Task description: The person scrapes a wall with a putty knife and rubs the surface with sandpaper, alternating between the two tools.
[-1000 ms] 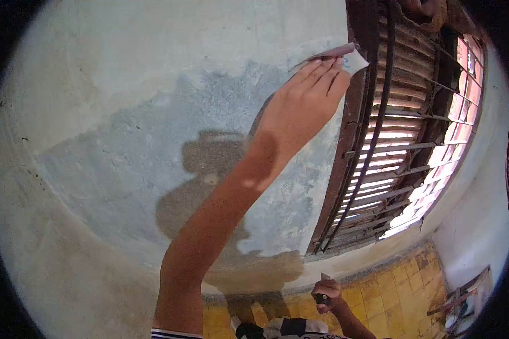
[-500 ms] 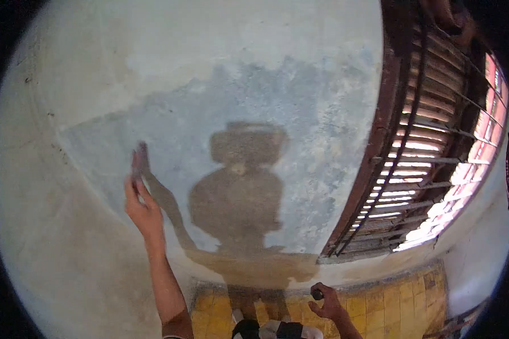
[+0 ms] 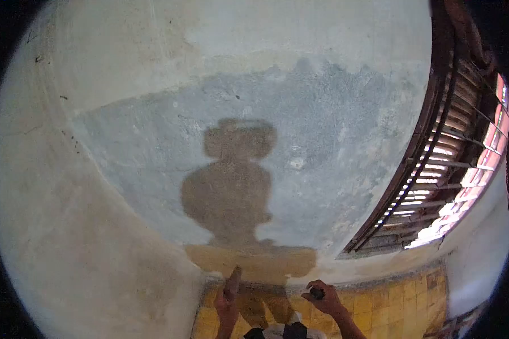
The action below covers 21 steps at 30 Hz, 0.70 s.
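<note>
Low in the view, my left hand (image 3: pixel 227 298) hangs in front of the yellow floor, its fingers stretched upward and held close together. I see nothing in it. To the right, my right hand (image 3: pixel 327 300) is curled around a small dark round object (image 3: pixel 317 294); its exact kind is not clear. Ahead of both hands stands a wall with a large grey-blue patch (image 3: pixel 333 135). My shadow (image 3: pixel 226 195) falls across this patch and the paler wall below. Neither hand appears to touch the wall.
A dark-framed slatted window (image 3: pixel 430 169) with bars runs along the right side, with bright light between its slats. Yellow tiles (image 3: pixel 384 299) cover the floor below. The plain pale wall (image 3: pixel 124 254) curves in from the left.
My left hand has dropped from beside the grey-blue patch to low in front of me. The view has turned left, so the window sits further right. My right hand still holds the dark object.
</note>
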Available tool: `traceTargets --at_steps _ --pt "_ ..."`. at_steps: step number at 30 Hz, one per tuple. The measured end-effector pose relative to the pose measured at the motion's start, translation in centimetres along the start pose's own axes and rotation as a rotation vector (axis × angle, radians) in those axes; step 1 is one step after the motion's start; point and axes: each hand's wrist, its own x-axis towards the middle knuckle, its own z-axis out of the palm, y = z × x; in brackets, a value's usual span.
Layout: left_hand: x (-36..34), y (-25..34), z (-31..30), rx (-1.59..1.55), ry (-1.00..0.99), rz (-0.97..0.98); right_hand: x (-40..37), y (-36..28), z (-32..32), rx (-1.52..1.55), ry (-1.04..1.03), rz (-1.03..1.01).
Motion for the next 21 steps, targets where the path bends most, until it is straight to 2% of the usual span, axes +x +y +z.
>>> traceTargets --at_steps 1,4,6,7,8,10,16,21 --pt "-0.4 0.2 -0.3 -0.006 -0.028 -0.059 0.5 -0.8 0.2 0.026 -0.027 -0.106" --pt "-1.0 -2.5 -0.5 -0.157 0.01 0.058 2.8 -4.0 -0.9 0.005 -0.094 -0.455" --pt "-0.6 0.3 -2.0 -0.141 -0.087 -0.116 5.7 -7.4 -3.5 -0.137 -0.143 -0.722" --pt "-0.3 2.0 -2.7 -0.129 -0.135 -0.202 6.8 -9.6 -4.3 -0.178 -0.041 -0.867" --pt "0.0 1.8 -3.1 -0.143 -0.149 -0.176 8.0 -12.1 -5.1 -0.224 0.058 -1.014" --pt "0.1 0.8 -3.5 -0.175 -0.177 -0.119 10.4 -16.3 -7.5 -0.345 0.079 -1.245" --pt "0.9 -0.4 -4.1 -0.22 -0.236 -0.069 16.4 -27.1 -10.7 -0.446 0.06 -1.546" --pt "0.9 -0.9 -4.2 -0.24 -0.181 -0.068 19.3 -32.4 -14.2 -0.579 0.078 -1.728"
